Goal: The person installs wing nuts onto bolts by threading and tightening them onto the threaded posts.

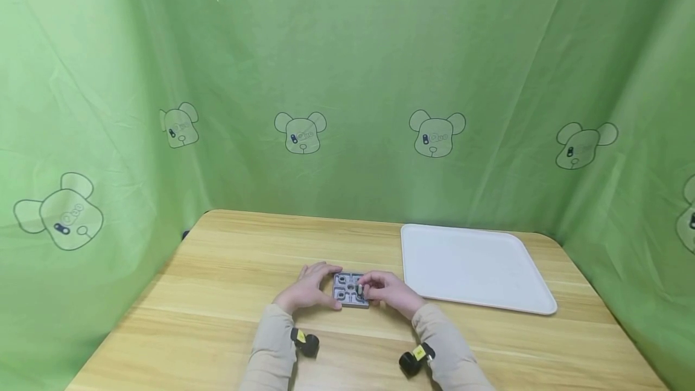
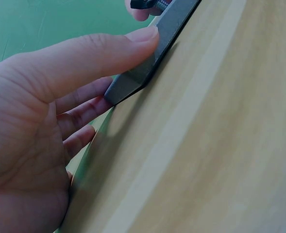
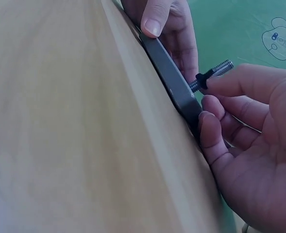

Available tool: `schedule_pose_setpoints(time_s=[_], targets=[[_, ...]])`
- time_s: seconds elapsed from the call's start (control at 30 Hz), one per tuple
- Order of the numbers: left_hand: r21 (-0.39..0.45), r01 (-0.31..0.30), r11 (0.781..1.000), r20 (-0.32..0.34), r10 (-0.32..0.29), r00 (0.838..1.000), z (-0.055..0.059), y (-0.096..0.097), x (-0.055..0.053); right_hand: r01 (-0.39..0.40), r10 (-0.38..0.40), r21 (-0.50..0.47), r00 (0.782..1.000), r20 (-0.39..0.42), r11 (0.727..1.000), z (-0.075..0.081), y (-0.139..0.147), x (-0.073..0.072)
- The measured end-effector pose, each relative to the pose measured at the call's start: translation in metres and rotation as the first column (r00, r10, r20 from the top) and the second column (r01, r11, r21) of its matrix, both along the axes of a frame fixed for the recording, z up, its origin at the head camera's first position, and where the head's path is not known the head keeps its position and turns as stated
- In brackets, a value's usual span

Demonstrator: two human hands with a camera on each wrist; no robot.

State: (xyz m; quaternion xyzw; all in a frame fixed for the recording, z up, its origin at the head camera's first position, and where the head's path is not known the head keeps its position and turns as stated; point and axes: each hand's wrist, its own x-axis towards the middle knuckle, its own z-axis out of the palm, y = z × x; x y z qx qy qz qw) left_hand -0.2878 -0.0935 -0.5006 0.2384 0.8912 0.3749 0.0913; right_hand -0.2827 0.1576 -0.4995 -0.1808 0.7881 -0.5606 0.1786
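Observation:
A grey square metal plate (image 1: pixel 349 295) with recessed corners lies on the wooden table. My left hand (image 1: pixel 312 288) grips it from the left side, thumb on the near edge and fingertips at the far edge. In the right wrist view, a threaded bolt (image 3: pixel 223 68) stands up from the plate, with a dark nut (image 3: pixel 201 80) partway along it. At the plate's right side, my right hand (image 1: pixel 391 293) pinches the nut between its fingertips. Its thumb (image 3: pixel 210 130) is beside the plate's edge. The left wrist view shows the left thumb (image 2: pixel 143 41) pressed on the plate's side.
A white tray (image 1: pixel 472 301) lies on the table (image 1: pixel 217 306) to the right, close to the right hand. Green curtains (image 1: pixel 358 186) with bear-face drawings stand around the table's back and sides. A black device on a band (image 1: pixel 306 343) is worn on each wrist.

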Motion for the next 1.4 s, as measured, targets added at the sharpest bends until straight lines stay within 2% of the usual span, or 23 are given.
schedule_pose_setpoints(time_s=[0.47, 0.67, 0.93, 1.13, 1.4], targets=[[0.01, -0.002, 1.0, 0.003, 0.002, 1.0, -0.001, 0.0, 0.0, 0.058, -0.045, 0.134, 0.994, -0.095, 0.989, 0.001, -0.009, 0.003], [0.005, -0.001, 1.0, 0.007, 0.001, 1.0, -0.002, -0.001, -0.001, 0.066, -0.05, 0.147, 0.993, -0.109, 0.987, 0.002, -0.011, 0.004], [0.008, -0.001, 1.0, 0.008, 0.001, 1.0, -0.002, -0.001, 0.0, 0.009, -0.006, 0.079, 0.999, -0.044, 0.997, 0.002, -0.003, 0.002], [-0.009, -0.003, 1.0, 0.006, 0.003, 1.0, -0.001, 0.0, 0.0, 0.016, -0.016, 0.018, 1.0, 0.0, 1.0, 0.002, 0.001, 0.0], [-0.006, -0.003, 1.0, 0.009, 0.003, 1.0, 0.001, 0.0, 0.001, 0.012, -0.012, -0.011, 1.0, 0.009, 1.0, 0.0, 0.001, -0.001]])
